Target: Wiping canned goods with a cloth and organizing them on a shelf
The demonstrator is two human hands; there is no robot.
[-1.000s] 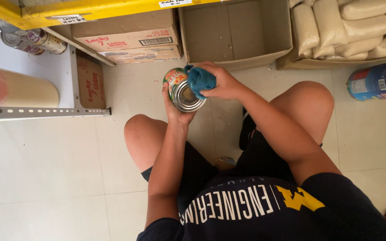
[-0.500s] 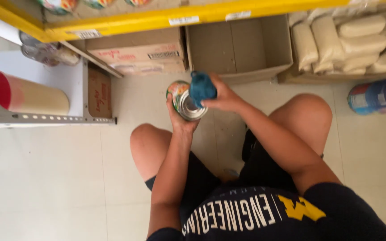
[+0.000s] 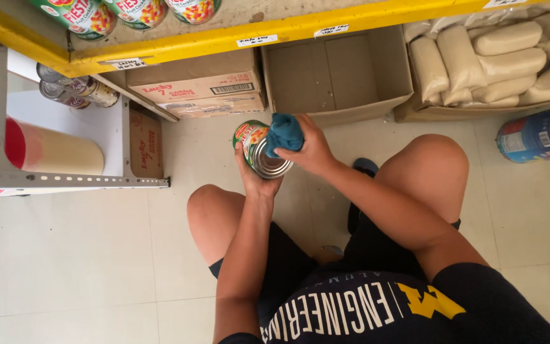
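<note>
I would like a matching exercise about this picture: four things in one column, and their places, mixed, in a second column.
Things:
1. round metal can
2. teal cloth
3. empty open cardboard box
4. blue tin can

Places:
A. on the floor under the yellow shelf
B. lying on its side at the right edge
C. in the left hand
D. in the right hand

Pairs: 1-C, 2-D, 3-A, 4-B

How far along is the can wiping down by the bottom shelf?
Done: cannot tell; three cans stand on the yellow shelf, but whether they were wiped is not visible. In hand: the left hand cradles a can while the right hand presses a teal cloth on its rim. Left: possibly the blue can lying at right, and cans under the shelf.
</note>
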